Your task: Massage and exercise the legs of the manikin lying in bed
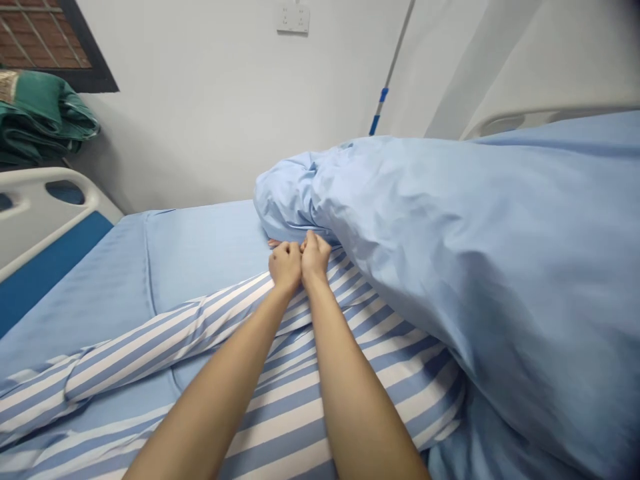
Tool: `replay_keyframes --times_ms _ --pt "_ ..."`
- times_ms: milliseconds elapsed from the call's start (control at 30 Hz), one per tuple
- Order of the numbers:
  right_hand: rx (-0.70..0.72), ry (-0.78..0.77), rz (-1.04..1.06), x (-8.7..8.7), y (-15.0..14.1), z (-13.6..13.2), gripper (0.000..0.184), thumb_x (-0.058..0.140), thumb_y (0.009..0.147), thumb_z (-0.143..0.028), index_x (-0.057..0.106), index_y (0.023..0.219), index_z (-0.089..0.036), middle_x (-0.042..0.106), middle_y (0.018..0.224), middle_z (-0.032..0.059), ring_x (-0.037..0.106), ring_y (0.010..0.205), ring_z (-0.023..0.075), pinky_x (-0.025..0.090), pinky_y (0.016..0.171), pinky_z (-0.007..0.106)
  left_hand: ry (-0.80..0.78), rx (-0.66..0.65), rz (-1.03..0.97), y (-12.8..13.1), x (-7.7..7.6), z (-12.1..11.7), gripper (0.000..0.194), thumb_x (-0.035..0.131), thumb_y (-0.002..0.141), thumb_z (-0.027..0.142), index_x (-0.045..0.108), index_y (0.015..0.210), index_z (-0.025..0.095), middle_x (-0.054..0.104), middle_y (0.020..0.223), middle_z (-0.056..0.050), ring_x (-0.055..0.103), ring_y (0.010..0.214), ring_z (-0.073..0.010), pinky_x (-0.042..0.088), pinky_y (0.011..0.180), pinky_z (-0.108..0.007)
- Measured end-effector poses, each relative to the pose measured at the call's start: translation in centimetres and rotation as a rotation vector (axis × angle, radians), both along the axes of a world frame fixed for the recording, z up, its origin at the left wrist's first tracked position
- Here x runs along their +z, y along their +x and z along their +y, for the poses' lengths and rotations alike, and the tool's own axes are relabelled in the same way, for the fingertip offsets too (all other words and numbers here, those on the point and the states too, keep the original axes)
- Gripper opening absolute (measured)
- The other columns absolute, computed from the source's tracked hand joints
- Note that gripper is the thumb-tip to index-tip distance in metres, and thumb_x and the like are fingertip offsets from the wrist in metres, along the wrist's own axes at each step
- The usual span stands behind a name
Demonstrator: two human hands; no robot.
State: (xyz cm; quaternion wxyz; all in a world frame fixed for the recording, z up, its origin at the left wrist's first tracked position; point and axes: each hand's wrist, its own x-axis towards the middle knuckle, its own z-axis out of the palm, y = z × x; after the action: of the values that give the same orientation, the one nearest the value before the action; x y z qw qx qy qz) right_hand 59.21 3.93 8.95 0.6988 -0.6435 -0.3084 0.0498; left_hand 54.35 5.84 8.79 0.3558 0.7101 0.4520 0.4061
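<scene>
Both of my arms reach forward over a person lying in blue-and-white striped clothing. My left hand is closed in a fist on the striped sleeve, near its cuff end. Right beside it, touching, my right hand is also closed, against the edge of a light blue quilt. What the curled fingers hold is hidden from this angle. A small bit of skin, seemingly the lying person's hand, peeks out at the quilt's edge just past my left hand.
The bed has a light blue sheet and a cream-and-blue end board at left. Folded green cloth lies behind that board. A thin pole with blue fittings stands by the wall, and a wall socket is above. Another bed rail shows at right.
</scene>
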Motion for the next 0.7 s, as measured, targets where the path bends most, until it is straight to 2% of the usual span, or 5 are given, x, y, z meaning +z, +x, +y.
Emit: replay_keyframes --times_ms 200,300,400,500,700 --pt "-0.316 -0.051 -0.14 0.2 0.6 -0.7 0.024 0.046 0.07 -0.024 0.035 0.051 -0.018 0.034 0.048 -0.0053 0.032 0.05 0.0086 0.028 0.053 0.022 0.012 -0.059 0.086 -0.6 -0.6 -0.2 0.028 0.038 0.08 0.029 0.047 0.056 0.018 0.06 0.066 -0.003 0.049 0.065 -0.0144 0.033 0.063 -0.025" --pt "-0.364 -0.17 -0.077 -1.0 1.1 -0.5 0.021 0.045 0.068 -0.023 0.038 0.049 -0.018 0.037 0.046 -0.0045 0.032 0.049 0.0093 0.028 0.054 0.024 -0.014 -0.141 0.058 -0.8 -0.3 0.2 0.027 0.04 0.078 0.029 0.046 0.054 0.018 0.057 0.062 -0.003 0.047 0.064 -0.0133 0.033 0.062 -0.024" --pt "-0.399 -0.213 -0.11 -1.7 1.1 -0.3 0.021 0.046 0.068 -0.024 0.039 0.049 -0.018 0.037 0.045 -0.0043 0.032 0.048 0.0098 0.027 0.054 0.025 -0.073 -0.206 -0.008 -3.2 -0.3 1.1 0.029 0.04 0.077 0.029 0.044 0.051 0.017 0.049 0.053 0.0 0.043 0.058 -0.0114 0.032 0.057 -0.023" --pt "-0.432 -0.236 -0.136 -1.7 0.8 -0.3 0.022 0.047 0.068 -0.025 0.039 0.049 -0.018 0.035 0.045 -0.0044 0.03 0.047 0.01 0.026 0.053 0.026 -0.107 -0.119 -0.029 -9.5 -0.4 2.4 0.03 0.041 0.076 0.03 0.041 0.049 0.017 0.038 0.047 0.003 0.037 0.053 -0.0099 0.028 0.052 -0.023" --pt "-0.409 -0.255 -0.16 -1.4 0.4 -0.4 0.022 0.048 0.067 -0.026 0.04 0.049 -0.018 0.036 0.045 -0.0044 0.031 0.048 0.0106 0.027 0.055 0.025 -0.08 0.125 0.048 -29.1 -0.3 4.4 0.033 0.046 0.075 0.034 0.036 0.048 0.018 0.034 0.047 0.004 0.034 0.051 -0.0094 0.029 0.053 -0.023"
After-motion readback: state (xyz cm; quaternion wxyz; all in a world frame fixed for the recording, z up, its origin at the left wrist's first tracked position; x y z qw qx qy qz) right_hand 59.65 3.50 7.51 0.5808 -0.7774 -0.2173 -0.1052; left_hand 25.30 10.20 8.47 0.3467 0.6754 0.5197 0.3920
